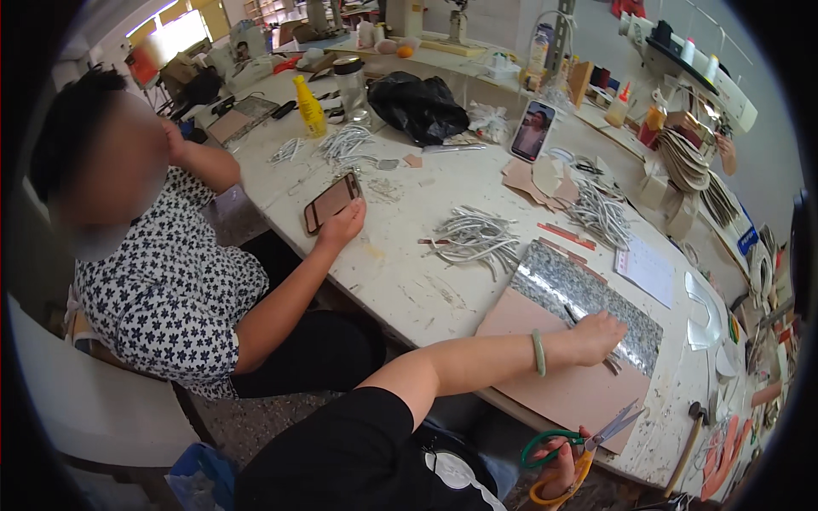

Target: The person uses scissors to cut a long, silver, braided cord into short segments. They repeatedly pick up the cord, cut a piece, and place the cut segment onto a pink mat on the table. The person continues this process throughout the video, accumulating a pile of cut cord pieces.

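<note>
My left hand (599,338), with a pale green bangle (538,353) on its wrist, rests curled over a speckled grey stone slab (554,277) and a tan sheet (532,319). A thin dark piece (570,312) pokes out beside its fingers, and a brown end shows at the near side. What the fingers close on is largely hidden. Lower right, by the table's front edge, my right hand (560,468) holds scissors (607,428) with one green and one orange handle. Their blades are parted and point up and right over the sheet's corner.
Bundles of silvery cords (477,238) lie beyond the slab. A propped phone (532,131) stands behind, and a paper sheet (645,268) lies right. A hammer (686,447) is at the near right. On the left a seated person (170,281) holds another phone (332,203).
</note>
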Demonstrator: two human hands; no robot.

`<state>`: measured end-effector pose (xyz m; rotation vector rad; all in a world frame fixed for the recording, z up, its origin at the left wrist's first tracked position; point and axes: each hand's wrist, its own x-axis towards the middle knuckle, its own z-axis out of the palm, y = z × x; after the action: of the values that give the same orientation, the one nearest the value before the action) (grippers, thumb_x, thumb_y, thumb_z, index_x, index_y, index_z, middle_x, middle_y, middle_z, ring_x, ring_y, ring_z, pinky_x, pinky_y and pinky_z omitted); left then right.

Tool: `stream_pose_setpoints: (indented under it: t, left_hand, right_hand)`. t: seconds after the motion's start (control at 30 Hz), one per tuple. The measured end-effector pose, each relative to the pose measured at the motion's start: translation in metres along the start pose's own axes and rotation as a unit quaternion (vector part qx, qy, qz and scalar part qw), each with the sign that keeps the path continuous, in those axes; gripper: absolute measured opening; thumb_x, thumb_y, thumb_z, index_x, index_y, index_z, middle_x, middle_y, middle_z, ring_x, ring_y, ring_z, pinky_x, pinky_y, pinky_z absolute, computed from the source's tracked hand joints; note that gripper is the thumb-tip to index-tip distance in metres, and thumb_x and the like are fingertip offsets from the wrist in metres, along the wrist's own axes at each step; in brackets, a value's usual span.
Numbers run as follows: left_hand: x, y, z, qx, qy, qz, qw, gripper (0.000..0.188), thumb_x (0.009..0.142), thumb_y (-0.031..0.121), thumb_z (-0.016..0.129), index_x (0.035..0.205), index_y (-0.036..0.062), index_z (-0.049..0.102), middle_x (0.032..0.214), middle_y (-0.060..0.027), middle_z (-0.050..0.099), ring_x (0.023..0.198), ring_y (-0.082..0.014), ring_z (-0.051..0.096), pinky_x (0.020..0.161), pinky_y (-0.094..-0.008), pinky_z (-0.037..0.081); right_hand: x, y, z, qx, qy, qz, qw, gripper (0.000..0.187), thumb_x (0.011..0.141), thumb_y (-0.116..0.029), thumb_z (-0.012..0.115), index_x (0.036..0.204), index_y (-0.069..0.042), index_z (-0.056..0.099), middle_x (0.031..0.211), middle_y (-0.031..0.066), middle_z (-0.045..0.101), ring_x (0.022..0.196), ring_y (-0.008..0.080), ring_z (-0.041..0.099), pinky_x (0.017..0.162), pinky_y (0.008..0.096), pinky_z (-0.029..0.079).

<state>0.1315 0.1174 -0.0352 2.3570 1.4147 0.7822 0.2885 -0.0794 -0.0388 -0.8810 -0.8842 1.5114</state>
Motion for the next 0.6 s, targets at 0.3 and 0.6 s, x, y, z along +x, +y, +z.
stream_pose_setpoints:
  t: [0.3, 0.6]
  left_hand:
    - [0.001, -0.015, 0.023, 0.068, 0.078, 0.09, 0.991, 0.013, 0.078, 0.004, 0.054, 0.085, -0.0012, 0.062, 0.088, -0.0161, 0.06, 0.093, -0.0332, 0.055, 0.081, -0.0402, 0.049]
    - [-0.009, 0.006, -0.009, -0.001, 0.174, 0.03, 0.984, 0.018, 0.087, 0.017, 0.058, 0.094, 0.0011, 0.059, 0.086, -0.0122, 0.061, 0.086, -0.0275, 0.058, 0.07, -0.0355, 0.051]
  right_hand:
    - [0.0, -0.011, -0.005, -0.072, -0.019, 0.012, 0.997, 0.049, 0.087, 0.0, 0.055, 0.131, 0.007, 0.034, 0.087, 0.0203, 0.065, 0.066, 0.0223, 0.063, 0.056, 0.0266, 0.051]
    - [0.008, -0.051, -0.037, -0.162, -0.1, -0.04, 0.981, 0.054, 0.09, -0.029, 0.061, 0.131, 0.001, 0.043, 0.081, 0.0177, 0.064, 0.067, 0.0244, 0.06, 0.055, 0.0341, 0.05]
